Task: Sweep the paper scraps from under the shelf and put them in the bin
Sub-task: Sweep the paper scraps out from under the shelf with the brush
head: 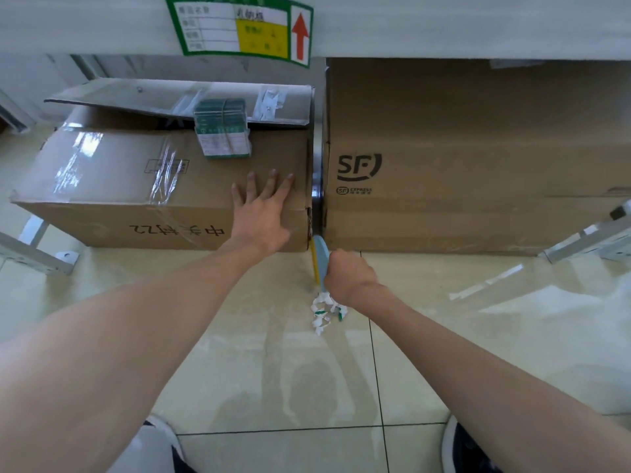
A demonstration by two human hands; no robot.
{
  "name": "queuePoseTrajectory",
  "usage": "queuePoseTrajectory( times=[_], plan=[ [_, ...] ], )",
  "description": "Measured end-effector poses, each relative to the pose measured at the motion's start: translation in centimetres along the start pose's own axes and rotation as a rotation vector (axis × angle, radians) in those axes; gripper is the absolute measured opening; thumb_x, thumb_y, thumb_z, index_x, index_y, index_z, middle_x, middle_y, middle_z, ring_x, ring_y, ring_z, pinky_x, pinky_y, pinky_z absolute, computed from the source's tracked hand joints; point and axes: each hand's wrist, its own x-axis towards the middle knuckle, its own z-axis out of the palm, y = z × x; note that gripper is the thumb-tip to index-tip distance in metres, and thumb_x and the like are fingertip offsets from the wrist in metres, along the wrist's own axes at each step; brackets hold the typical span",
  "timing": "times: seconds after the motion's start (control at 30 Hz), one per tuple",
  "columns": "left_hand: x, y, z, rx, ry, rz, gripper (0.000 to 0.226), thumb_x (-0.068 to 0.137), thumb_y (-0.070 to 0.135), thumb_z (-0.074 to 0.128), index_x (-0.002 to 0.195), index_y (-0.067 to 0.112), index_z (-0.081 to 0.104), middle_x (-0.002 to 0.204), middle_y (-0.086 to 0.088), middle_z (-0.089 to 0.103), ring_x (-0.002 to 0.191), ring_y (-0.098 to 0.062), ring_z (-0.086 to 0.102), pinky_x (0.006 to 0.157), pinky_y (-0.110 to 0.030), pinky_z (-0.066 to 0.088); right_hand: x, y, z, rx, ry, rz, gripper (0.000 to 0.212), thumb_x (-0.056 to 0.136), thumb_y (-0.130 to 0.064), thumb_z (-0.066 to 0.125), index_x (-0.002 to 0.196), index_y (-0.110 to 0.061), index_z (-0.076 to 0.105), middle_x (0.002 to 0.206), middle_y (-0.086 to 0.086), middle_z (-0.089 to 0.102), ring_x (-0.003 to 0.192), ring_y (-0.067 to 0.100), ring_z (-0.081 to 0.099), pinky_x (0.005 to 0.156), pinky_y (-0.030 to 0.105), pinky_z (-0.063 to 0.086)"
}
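Beyond my shoes (160,436) the paper scraps (322,312) lie on the floor (239,370), my right hand (350,274) grasping the blue sweeping tool (320,249), left hand (263,213) with fingers (273,179) released flat on the box (102,165), probably steadying it.

Floor (273,370) under the shelf (444,25), front to back:
- Paper scraps (324,312) – a small heap on the floor, just in front of the gap between two boxes.
- Left box (119,186) and right box (478,158) – side by side under the shelf edge, narrowly apart.
- Card bundle (222,131) – on top of the left box, toward its rear.
- Label (239,25) – on the shelf's front edge, above the left box.
- Slim tool (321,250) – in the mouth of the gap, held by the right hand (348,274), directly behind the scraps.
- Left hand (259,213) – flat on the left box's near right corner.
- Shelf feet – one at far left (34,250), one at far right (587,237), outside the boxes.
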Motion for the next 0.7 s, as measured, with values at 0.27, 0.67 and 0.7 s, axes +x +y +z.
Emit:
queuePoseTrajectory(
  times=[0.27,0.67,0.7],
  plan=[
    [-0.1,4.4,-5.6,-0.446,0.498,0.322,0.064,0.073,0.020,0.066,0.132,0.008,0.044,0.129,-0.014,0.044,0.121,-0.025,0.044,0.105,-0.028,0.033,-0.4,3.1,-1.8,0.205,0.102,0.080,0.024,0.087,-0.015,0.046,0.064,-0.011,0.041,0.069,0.005,0.050,0.061,0.026,0.049,0.055,0.027,0.038],
    [5.5,14.6,-11.2,-0.092,0.142,0.655,0.083,0.084,0.060,0.061,0.153,0.036,0.022,0.162,0.012,0.018,0.148,-0.010,0.018,0.108,-0.043,0.037,1.8,3.8,1.9,0.495,-0.099,0.037,0.026,0.085,-0.013,0.055,0.063,-0.001,0.057,0.051,0.005,0.038,0.048,0.019,0.032,0.047,0.023,0.027],
    [6.0,15.1,-11.4,-0.097,0.138,0.665,0.084,0.084,0.058,0.063,0.153,0.036,0.022,0.162,0.012,0.017,0.149,-0.010,0.017,0.108,-0.042,0.037,2.1,3.6,2.5,0.503,-0.112,0.039,0.026,0.086,-0.014,0.055,0.061,-0.004,0.054,0.050,0.004,0.038,0.046,0.019,0.033,0.046,0.022,0.028]
  ],
)
